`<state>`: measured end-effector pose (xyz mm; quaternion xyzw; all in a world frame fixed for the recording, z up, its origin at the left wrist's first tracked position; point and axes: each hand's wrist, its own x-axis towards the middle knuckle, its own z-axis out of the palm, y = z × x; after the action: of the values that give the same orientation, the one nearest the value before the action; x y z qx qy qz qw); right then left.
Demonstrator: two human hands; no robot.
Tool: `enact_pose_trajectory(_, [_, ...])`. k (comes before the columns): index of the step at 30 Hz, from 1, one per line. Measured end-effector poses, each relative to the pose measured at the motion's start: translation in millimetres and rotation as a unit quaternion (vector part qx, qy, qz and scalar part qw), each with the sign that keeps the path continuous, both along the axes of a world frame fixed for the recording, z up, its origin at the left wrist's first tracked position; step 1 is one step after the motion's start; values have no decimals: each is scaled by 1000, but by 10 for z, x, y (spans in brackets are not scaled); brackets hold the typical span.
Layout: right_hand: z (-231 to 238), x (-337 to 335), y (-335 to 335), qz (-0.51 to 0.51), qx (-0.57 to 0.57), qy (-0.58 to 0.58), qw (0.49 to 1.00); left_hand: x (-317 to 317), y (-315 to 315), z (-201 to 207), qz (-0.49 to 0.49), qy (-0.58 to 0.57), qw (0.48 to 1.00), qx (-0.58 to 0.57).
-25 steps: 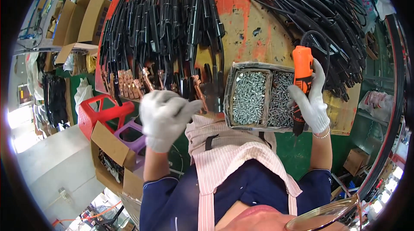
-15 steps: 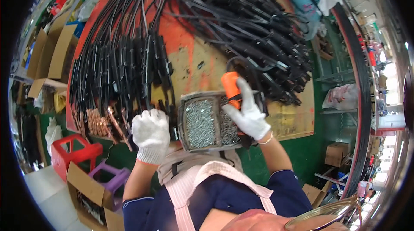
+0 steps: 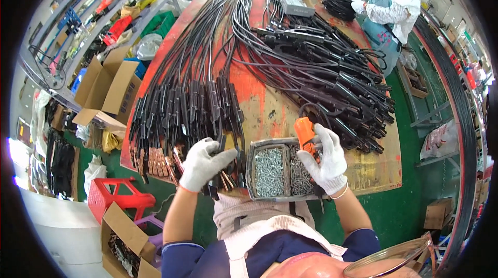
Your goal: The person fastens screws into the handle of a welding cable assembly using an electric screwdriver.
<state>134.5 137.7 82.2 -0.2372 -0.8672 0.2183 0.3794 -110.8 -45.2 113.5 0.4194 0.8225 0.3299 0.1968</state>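
Clamping ribbed black connector (image 3: 222, 173), left hand (image 3: 205, 164); right hand (image 3: 326, 158) gripping orange screwdriver (image 3: 305, 135).

Well to the left of our left grip (image 3: 206, 164) and up, we see open brown cardboard boxes (image 3: 111, 88) with flaps spread, beside the tabletop (image 3: 270, 112). Below that grip, near the floor, another open brown carton (image 3: 122, 239) sits by a red stool (image 3: 116, 200). Far to the right of our right grip (image 3: 324, 158), a small brown box (image 3: 434, 216) rests on the green floor (image 3: 399, 210). We see no screens.
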Motion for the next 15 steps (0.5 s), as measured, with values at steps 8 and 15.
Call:
enact_pose_trajectory(8, [-32,-1948,862,130,-164,-170,963,399,679,45,-39,43,982,180])
enact_pose_trajectory(15, [-478,-2827,782,352,-746,13,565,271,374,-8,6,307,941,139])
